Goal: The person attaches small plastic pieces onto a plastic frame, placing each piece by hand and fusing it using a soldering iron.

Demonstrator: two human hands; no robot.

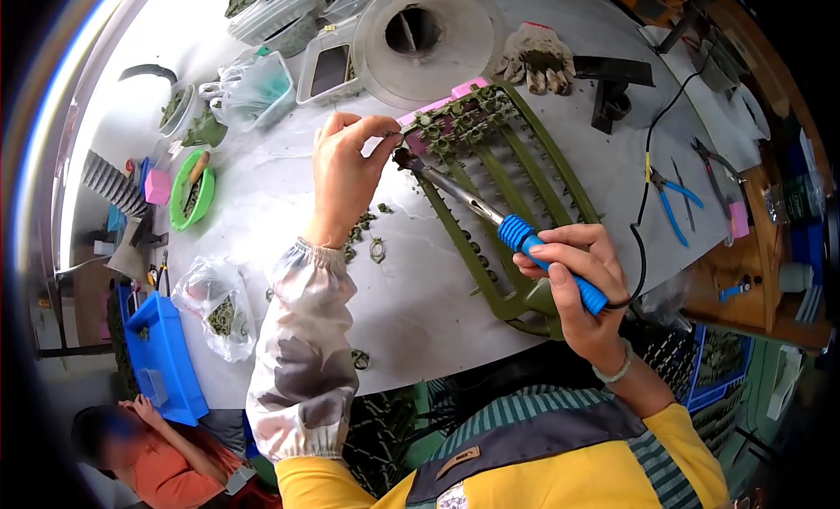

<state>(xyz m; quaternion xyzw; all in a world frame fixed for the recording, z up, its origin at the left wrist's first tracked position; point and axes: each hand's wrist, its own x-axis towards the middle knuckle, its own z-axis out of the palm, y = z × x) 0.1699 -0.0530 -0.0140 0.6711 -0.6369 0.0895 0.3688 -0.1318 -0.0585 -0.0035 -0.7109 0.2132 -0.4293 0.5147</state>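
My right hand [577,282] is wrapped around the blue handle of a soldering iron [522,235]. The iron's metal shaft points up and left, its tip beside a small dark green piece [403,157]. At that spot my left hand [354,155] is closed in a pinch, thumb and forefinger on the piece. An olive-green frame with long studded bars [453,232] lies slantwise under the iron. Clusters of small green parts [464,124] sit on its far end, where a pink block [470,87] shows behind them. Loose green ring-shaped pieces [377,249] are scattered near my left wrist.
Behind the frame are a round clear lid [385,45], plastic tubs [262,98] and a work glove [536,56]. Blue-handled pliers [674,203] lie right, past the iron's black cord [645,185]. A green basket [185,207] and plastic bag [219,290] are left; another person [166,461] sits lower left.
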